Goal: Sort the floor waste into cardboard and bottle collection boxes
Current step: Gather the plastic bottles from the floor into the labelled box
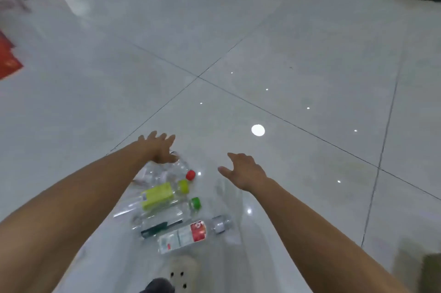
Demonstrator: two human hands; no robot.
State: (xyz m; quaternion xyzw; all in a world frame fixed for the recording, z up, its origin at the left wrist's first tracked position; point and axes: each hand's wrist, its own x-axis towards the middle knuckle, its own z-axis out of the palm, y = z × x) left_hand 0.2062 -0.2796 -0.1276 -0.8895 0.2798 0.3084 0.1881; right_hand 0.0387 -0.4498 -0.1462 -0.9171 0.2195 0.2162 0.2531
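Four clear capped bottles (176, 206), clustered

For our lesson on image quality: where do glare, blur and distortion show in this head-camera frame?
Head view: ceiling lights glare off the glossy floor, strongest at one round spot; the clear bottles and frame edges are soft with blur; wide-angle distortion bends the tile seams and stretches both forearms.

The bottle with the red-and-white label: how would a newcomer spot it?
Find the cluster of clear plastic bottles on the glossy tiled floor between the two arms. The bottle with the red-and-white label lies nearest the shoe; its cap is clear, not coloured.
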